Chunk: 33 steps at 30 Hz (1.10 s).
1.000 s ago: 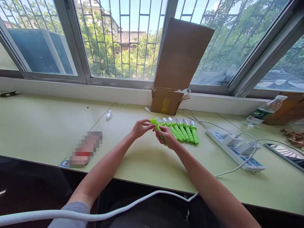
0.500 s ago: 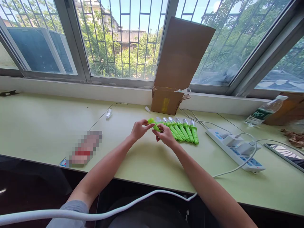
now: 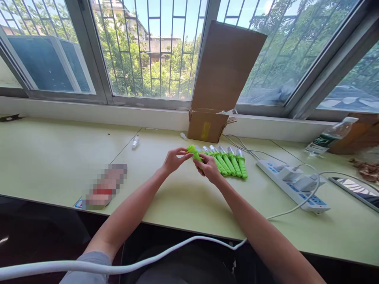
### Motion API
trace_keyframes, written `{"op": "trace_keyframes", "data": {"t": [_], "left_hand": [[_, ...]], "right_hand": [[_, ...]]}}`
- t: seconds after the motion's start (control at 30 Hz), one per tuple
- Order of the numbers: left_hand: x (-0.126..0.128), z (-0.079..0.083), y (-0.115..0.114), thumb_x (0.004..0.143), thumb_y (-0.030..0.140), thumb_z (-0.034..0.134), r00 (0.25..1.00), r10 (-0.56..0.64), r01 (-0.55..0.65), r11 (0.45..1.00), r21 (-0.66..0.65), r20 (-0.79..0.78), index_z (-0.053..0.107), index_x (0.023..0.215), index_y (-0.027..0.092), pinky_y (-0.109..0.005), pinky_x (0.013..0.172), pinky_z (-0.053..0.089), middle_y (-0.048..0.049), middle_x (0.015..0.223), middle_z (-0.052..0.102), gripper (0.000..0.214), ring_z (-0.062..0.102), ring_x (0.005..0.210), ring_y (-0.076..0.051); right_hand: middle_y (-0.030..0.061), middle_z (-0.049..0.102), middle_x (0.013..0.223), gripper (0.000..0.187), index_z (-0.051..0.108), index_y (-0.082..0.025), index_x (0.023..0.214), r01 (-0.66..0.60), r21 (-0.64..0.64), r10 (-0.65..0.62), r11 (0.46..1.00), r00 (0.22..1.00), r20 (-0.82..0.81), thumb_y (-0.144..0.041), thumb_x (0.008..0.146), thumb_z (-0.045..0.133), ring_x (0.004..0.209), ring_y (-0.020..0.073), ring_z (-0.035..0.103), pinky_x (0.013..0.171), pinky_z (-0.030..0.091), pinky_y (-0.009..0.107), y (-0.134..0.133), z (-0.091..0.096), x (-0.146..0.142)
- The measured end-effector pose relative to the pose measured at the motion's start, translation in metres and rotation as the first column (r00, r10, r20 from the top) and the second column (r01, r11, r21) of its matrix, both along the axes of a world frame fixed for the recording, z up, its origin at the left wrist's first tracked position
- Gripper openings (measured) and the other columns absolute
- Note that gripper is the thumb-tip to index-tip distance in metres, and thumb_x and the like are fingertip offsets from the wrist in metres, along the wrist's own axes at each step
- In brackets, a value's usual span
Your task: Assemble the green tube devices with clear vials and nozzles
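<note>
A bright green plastic tube point(image 3: 194, 151), with a yellowish ring-like collar at its upper end, is tilted up over the table. My right hand point(image 3: 208, 167) is wrapped round its lower part. At the collar, the thumb and fingertips of my left hand point(image 3: 173, 161) pinch the tube's edge; the exact contact is small and partly hidden. Just beyond my right hand lies a row of several green ribbed handles with clear caps point(image 3: 227, 161), side by side. My right hand hides the nearest ones in part.
An open cardboard box point(image 3: 204, 126) stands against the window ledge. Two small clear pieces, one a clear cap point(image 3: 135, 142), lie left of it. At right are a power strip point(image 3: 291, 187) with cables, a water bottle point(image 3: 328, 138) and a phone point(image 3: 355, 191). A white cable point(image 3: 166, 250) crosses below my arms.
The green tube has turned so that its collar end shows more, and it has shifted slightly right. My left fingers have spread a little at its edge. The capped row stays put.
</note>
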State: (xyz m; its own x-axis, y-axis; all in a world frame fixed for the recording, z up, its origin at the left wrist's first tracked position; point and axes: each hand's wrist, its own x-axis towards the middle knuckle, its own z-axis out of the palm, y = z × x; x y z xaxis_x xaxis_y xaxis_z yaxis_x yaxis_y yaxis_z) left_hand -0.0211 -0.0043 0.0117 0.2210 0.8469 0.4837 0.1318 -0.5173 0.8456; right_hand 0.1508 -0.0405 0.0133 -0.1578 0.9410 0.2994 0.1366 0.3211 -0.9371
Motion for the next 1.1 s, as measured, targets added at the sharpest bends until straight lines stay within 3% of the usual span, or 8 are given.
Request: {"op": "trace_keyframes", "data": {"t": [0.43,0.57,0.67,0.77,0.87,0.93,1.1], "left_hand": [[-0.003,0.003,0.004,0.069,0.050,0.070,0.998,-0.059,0.059,0.998,-0.023,0.029,0.067,0.089,0.018,-0.030,0.072,0.051,-0.0065,0.085,0.073,0.038,0.069,0.087,-0.024],[-0.002,0.003,0.002,0.072,0.052,0.067,1.000,-0.011,0.011,1.000,0.006,-0.001,0.067,0.088,0.018,-0.029,0.071,0.051,-0.0050,0.082,0.073,0.037,0.069,0.081,-0.021],[0.000,0.001,0.000,0.075,0.053,0.063,0.997,0.063,-0.061,0.997,0.052,-0.033,0.066,0.084,0.019,-0.029,0.071,0.051,-0.0044,0.082,0.072,0.036,0.069,0.079,-0.019],[0.001,0.000,-0.001,0.076,0.053,0.062,0.993,0.106,-0.101,0.991,0.087,-0.057,0.066,0.081,0.019,-0.029,0.070,0.052,-0.0046,0.082,0.072,0.034,0.069,0.080,-0.019],[0.002,-0.001,-0.002,0.075,0.052,0.064,0.992,0.110,-0.104,0.991,0.089,-0.065,0.066,0.083,0.020,-0.029,0.071,0.052,-0.0046,0.083,0.072,0.033,0.069,0.080,-0.019],[0.003,-0.001,-0.002,0.075,0.051,0.065,0.994,0.100,-0.095,0.992,0.082,-0.052,0.066,0.084,0.020,-0.029,0.072,0.052,-0.0040,0.083,0.072,0.032,0.069,0.080,-0.019],[0.002,0.002,-0.004,0.073,0.050,0.067,0.998,0.058,-0.058,0.995,0.079,-0.002,0.066,0.086,0.020,-0.029,0.073,0.051,-0.0032,0.083,0.072,0.032,0.069,0.081,-0.019]], "right_hand": [[-0.0047,0.053,0.053,0.031,0.056,-0.018,0.084,-0.206,-0.231,0.163,0.951,0.968,-0.190,-0.044,0.071,0.067,0.031,0.0062,0.037,0.028,0.023,0.020,-0.006,0.009,0.001],[-0.0048,0.054,0.053,0.033,0.055,-0.018,0.086,-0.217,-0.252,0.179,0.943,0.970,-0.165,-0.047,0.073,0.064,0.031,0.0068,0.038,0.028,0.025,0.020,-0.005,0.008,0.000],[-0.0041,0.056,0.055,0.035,0.052,-0.019,0.084,-0.136,-0.210,0.129,0.968,0.991,-0.044,-0.047,0.070,0.067,0.034,0.0082,0.043,0.030,0.030,0.020,-0.002,0.002,-0.003],[-0.0041,0.054,0.055,0.033,0.050,-0.020,0.077,0.043,-0.071,-0.036,0.997,0.994,0.106,-0.044,0.067,0.070,0.039,0.0103,0.049,0.034,0.038,0.022,0.002,-0.004,-0.007],[-0.0042,0.052,0.055,0.028,0.051,-0.019,0.074,0.168,0.094,-0.183,0.981,0.967,0.179,-0.040,0.069,0.069,0.040,0.0094,0.047,0.036,0.039,0.022,0.004,-0.006,-0.008],[-0.0051,0.049,0.052,0.026,0.050,-0.020,0.071,0.154,0.124,-0.174,0.980,0.971,0.166,-0.039,0.072,0.067,0.037,0.0080,0.042,0.035,0.035,0.022,0.003,-0.004,-0.007],[-0.0068,0.042,0.045,0.030,0.048,-0.020,0.066,0.011,0.019,-0.011,1.000,1.000,0.016,-0.044,0.074,0.066,0.032,0.0070,0.036,0.030,0.027,0.022,-0.004,0.004,-0.006]]}}
